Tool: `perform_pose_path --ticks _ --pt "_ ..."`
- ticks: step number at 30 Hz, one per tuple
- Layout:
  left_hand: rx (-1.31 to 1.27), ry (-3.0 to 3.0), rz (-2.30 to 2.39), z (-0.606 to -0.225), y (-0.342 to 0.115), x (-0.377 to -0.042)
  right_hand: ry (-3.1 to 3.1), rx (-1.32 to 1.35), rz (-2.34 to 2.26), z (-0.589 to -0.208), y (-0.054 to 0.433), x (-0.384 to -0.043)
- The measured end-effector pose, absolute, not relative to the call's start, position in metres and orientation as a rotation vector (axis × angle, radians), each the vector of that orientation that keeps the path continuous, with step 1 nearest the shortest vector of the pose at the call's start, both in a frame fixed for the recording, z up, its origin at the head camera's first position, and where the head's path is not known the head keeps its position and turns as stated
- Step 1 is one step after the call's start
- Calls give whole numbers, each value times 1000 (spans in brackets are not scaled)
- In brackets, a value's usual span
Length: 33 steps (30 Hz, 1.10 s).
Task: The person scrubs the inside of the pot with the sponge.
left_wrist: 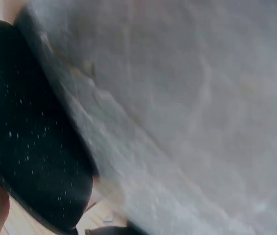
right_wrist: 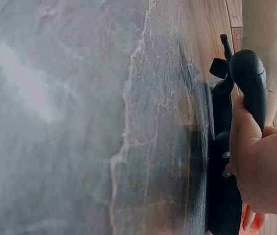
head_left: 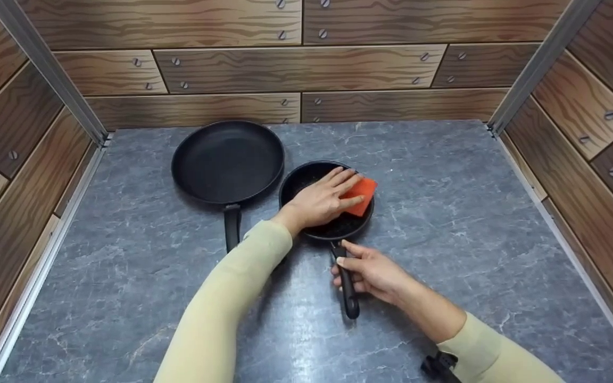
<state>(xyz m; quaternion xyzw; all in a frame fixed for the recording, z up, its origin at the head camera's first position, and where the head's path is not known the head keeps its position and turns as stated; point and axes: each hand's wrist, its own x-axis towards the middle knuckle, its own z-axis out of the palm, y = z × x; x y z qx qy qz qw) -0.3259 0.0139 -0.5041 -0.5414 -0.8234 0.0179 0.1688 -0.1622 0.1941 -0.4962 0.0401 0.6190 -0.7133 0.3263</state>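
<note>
the grey marble counter (head_left: 445, 223) carries everything here, with wood-pattern walls around it. the large black pan (head_left: 228, 161) lies at about 11 o'clock from the middle of the counter, its handle pointing toward the person, and no hand touches it. the small black pan (head_left: 312, 178) sits just beside it, toward 3 o'clock, and their rims are nearly touching (i cannot tell if they really meet).

the left hand (head_left: 321, 201) lies inside the small pan with straight fingers, pressing flat on the orange sponge (head_left: 362, 194), which rests at the 2 o'clock side of the pan floor. so this grip is released, only pushing down, not closed around anything. the right hand (head_left: 373, 272) is clenched around the small pan's handle (head_left: 348, 292), which points to 6 o'clock; the right wrist view shows the same, fingers wrapped on the black handle.

to do this wiping well, i judge the right hand should hold the handle firm and low, so the pan does not turn or slide into the large pan. the left hand should keep the whole palm on the sponge, move in circles from the 2 o'clock edge around the floor, and also pass along the inner wall. pressing evenly is better than pressing hard, because the dark coating looks easy to scratch.
</note>
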Motion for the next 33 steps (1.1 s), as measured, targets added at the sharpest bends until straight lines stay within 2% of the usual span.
perform_pose_path --ticks 7,18,33 --pt "-1550 -2385 195 -503 17 -330 1623 124 -1867 -498 194 -162" --pt "-1404 -2440 481 -502 20 -337 1643 137 -1861 -498 194 -160" --pt "-1260 -2583 505 -499 13 -350 1627 127 -1894 -499 192 -159"
